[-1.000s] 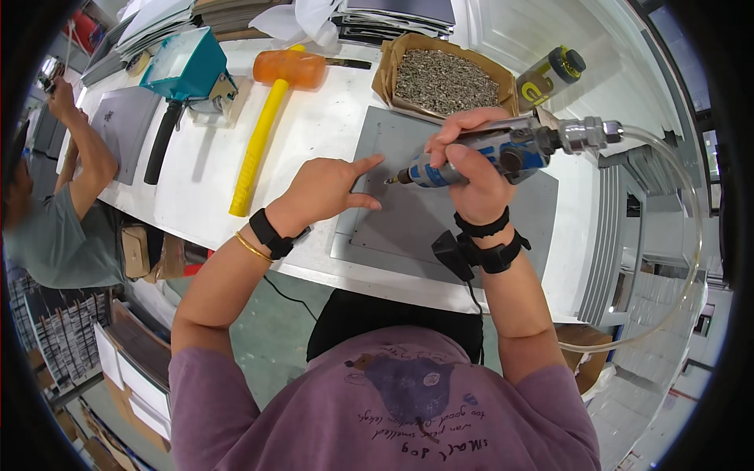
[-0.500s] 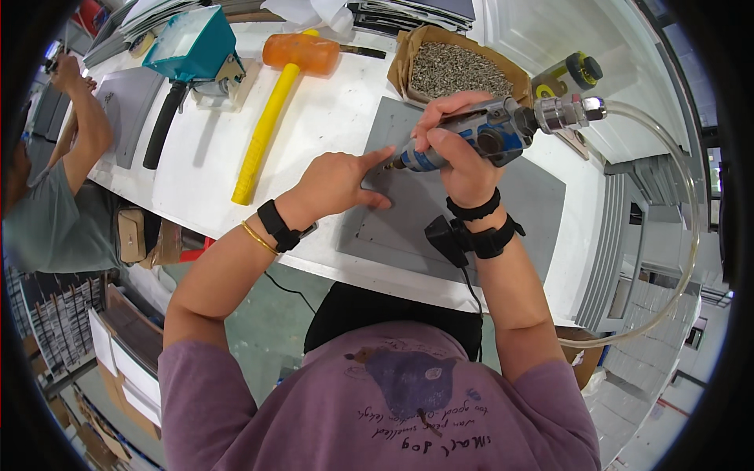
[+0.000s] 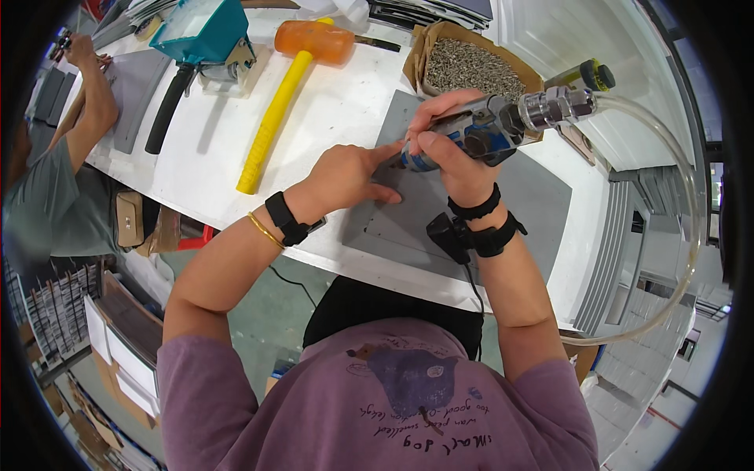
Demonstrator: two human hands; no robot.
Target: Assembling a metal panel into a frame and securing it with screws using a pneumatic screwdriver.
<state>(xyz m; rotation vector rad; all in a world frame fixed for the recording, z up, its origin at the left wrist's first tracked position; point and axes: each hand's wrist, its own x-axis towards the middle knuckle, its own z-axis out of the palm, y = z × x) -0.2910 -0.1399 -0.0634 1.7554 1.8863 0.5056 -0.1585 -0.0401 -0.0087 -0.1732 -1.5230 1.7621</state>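
Note:
My right hand (image 3: 459, 166) is wrapped round an air screwdriver (image 3: 473, 135), a blue and silver tool held tilted, its tip toward the left. A clear hose (image 3: 694, 228) runs from the metal fitting at its back end. Beneath both hands a flat grey panel (image 3: 518, 216) lies on the white table, near its front edge. My left hand (image 3: 345, 179) rests at the panel's left side, thumb and index finger stretched apart on either side of the tool's tip. The bit's tip is mostly hidden behind my fingers, and I cannot make out a screw there.
Beyond the panel stands a cardboard box (image 3: 415, 64) of small metal fasteners (image 3: 471, 67). To the left lie an orange-headed mallet (image 3: 271, 122) and a teal hopper tool (image 3: 203, 35) with a black handle. A co-worker (image 3: 59, 184) stands at the far left. Grey panels (image 3: 603, 251) are stacked right.
The whole view has shifted slightly, with the table's things now higher and further right. The screwdriver's tip sits closer to my left index finger and is more hidden. My grip is unchanged.

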